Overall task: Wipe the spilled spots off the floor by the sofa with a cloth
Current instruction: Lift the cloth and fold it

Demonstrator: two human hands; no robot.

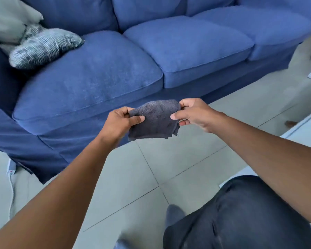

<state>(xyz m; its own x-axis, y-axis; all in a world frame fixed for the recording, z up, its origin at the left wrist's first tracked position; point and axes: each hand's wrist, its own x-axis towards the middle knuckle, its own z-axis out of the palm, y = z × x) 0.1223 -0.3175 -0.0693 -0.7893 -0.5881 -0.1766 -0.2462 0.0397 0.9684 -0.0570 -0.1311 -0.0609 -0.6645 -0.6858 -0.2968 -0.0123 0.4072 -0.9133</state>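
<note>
A small dark grey cloth (155, 121) hangs folded between both hands, held in the air in front of the blue sofa (101, 74). My left hand (121, 123) pinches its left edge and my right hand (194, 114) pinches its upper right corner. The pale grey tiled floor (169, 162) lies below the cloth. A small brown spot (291, 124) shows on the floor at the far right; I cannot tell what it is.
A striped cushion (43, 46) and a pale pillow (9, 18) lie at the sofa's left end. A white power strip with cable (11, 168) sits on the floor left of the sofa. My dark-trousered leg (241, 216) and socked foot (174, 214) are at the lower right.
</note>
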